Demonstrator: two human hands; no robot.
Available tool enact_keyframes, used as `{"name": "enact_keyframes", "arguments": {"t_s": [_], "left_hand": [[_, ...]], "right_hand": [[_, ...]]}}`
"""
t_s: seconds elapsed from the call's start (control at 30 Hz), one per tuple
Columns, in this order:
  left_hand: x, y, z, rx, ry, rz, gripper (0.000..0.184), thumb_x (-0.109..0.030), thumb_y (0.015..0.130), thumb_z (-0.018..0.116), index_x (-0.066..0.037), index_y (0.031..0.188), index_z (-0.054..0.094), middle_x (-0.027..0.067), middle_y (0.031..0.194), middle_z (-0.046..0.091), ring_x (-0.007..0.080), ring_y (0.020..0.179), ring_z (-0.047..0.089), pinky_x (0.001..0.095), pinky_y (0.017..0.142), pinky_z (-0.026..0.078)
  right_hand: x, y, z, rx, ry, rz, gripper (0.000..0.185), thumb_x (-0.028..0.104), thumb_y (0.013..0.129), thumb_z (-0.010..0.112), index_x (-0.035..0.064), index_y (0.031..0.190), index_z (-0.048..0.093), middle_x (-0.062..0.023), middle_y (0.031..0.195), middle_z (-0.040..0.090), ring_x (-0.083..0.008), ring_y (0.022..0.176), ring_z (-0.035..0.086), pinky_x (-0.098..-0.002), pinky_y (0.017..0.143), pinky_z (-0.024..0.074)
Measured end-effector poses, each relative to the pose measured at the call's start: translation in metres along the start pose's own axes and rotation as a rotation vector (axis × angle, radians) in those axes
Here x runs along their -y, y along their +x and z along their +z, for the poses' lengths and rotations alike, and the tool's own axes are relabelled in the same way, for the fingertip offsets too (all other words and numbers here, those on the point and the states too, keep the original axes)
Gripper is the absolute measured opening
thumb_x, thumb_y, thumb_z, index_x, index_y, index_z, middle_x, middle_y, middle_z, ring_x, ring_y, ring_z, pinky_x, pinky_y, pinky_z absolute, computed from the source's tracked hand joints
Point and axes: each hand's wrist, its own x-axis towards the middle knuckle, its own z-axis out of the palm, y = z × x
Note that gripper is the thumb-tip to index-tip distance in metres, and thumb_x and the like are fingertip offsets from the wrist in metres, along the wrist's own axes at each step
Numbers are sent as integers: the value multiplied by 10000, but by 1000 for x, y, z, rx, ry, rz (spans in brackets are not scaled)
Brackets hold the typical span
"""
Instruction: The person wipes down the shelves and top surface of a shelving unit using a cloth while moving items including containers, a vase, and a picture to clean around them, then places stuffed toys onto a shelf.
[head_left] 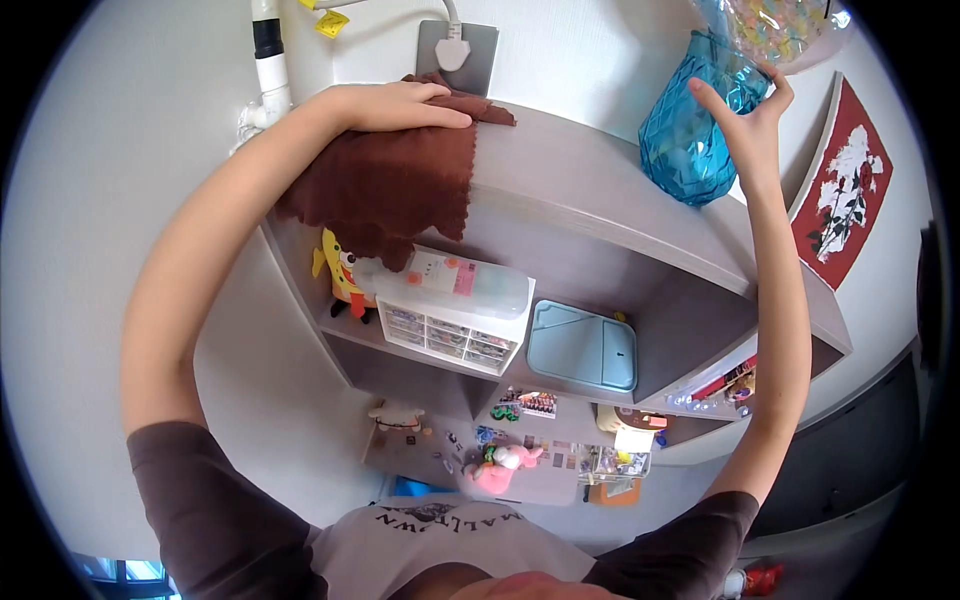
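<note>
A brown cloth [400, 180] with a scalloped edge is draped over the left end of the shelf top and hangs down its front. My left hand [395, 106] is on it, the cloth bunched under and around my fingers. On the right, my right hand [748, 120] grips a blue faceted glass vase [690, 140] near its rim, thumb on the near side and fingers round the far side. The vase is slightly tilted; whether its base touches the shelf top [570, 160] I cannot tell.
Behind the vase is a clear wrapped bundle [775, 30]. A plug [452, 52] sits in the wall socket, beside a white pipe [270, 70]. Below are a yellow plush toy [345, 280], a small drawer box [450, 335] and a light blue tray [580, 345]. A red floral picture [845, 190] hangs right.
</note>
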Motion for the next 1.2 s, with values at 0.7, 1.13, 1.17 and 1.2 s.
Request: {"name": "enact_keyframes", "arguments": {"t_s": [0.7, 1.13, 1.17, 1.2], "left_hand": [[-26, 38, 25, -69, 45, -71, 612, -487, 816, 291, -102, 1292, 301, 184, 1319, 287, 329, 1228, 235, 381, 1008, 174], [-65, 41, 31, -12, 32, -124, 647, -501, 806, 266, -99, 1313, 249, 200, 1344, 219, 329, 1258, 153, 403, 1019, 145], [-66, 42, 29, -8, 36, -108, 650, -501, 805, 265, -98, 1314, 246, 200, 1346, 214, 328, 1259, 148, 405, 1019, 143], [-67, 43, 29, -16, 49, -120, 656, -503, 804, 264, -92, 1314, 243, 200, 1346, 213, 328, 1259, 147, 405, 1020, 142]], "right_hand": [[5, 10, -12, -101, 66, 32, 922, 378, 573, 750, -68, 1186, 227, -200, 1128, 307, -265, 1047, 423, -293, 867, 368], [14, 6, -21, -53, 97, 10, 948, 364, 571, 751, -70, 1201, 192, -227, 1101, 367, -266, 968, 489, -282, 807, 424], [14, 7, -22, -59, 90, -3, 948, 364, 570, 751, -70, 1201, 192, -227, 1102, 368, -264, 966, 491, -282, 807, 424], [15, 7, -22, -59, 95, 1, 947, 366, 570, 750, -71, 1201, 194, -226, 1104, 368, -263, 971, 489, -283, 811, 421]]}}
